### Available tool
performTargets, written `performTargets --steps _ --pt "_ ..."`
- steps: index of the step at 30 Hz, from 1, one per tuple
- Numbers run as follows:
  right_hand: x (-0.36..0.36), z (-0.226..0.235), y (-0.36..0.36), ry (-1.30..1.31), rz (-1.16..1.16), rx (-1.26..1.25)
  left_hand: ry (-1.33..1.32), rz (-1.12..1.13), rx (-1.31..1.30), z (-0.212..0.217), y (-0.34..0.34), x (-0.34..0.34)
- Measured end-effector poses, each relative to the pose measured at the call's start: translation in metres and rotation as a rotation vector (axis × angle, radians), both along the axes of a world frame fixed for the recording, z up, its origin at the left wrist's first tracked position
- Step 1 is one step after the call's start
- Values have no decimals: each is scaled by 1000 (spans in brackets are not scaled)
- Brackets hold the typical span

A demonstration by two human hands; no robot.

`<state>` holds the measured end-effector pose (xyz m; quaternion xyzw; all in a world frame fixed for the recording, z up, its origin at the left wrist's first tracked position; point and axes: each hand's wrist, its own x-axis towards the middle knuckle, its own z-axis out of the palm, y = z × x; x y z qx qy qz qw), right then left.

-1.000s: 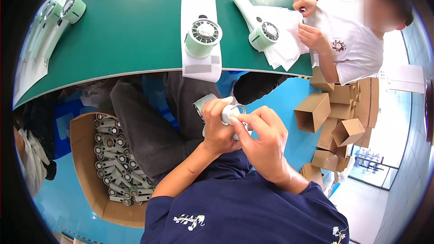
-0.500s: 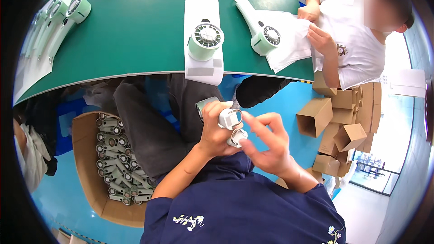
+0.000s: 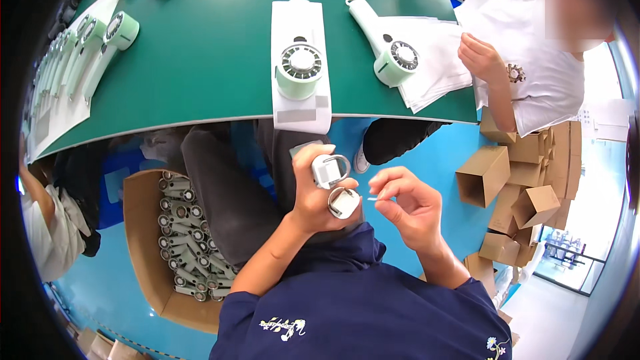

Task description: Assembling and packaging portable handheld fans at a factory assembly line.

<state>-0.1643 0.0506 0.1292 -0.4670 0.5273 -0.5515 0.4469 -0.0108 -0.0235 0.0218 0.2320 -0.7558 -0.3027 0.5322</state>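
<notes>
Gripping 2 handheld fans side by side, L hand has fingers wrapped round them, white butt ends w/ metal loops facing up twd the cam, over the person's lap, just off the near edge of the green bench. R hand is near but apart from them, thumb & index pinching what looks like a pale strip, too tiny to ID for sure. On bench: 1 pale-green fan on a white sheet that overhangs the edge; to its R, an angled fan partly over white papers, w/ a co-worker's hand close by; at far L, a row of fans. On floor: open carton full of fans, L of the person's legs; brown boxes piled on the R.
</notes>
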Motion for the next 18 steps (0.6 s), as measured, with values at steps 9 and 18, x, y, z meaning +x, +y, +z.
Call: performTargets --steps 9,18 --pt "-13 7 5 143 113 250 5 229 86 -32 36 -23" --pt "-18 19 -2 447 152 258 6 287 15 -27 27 -33"
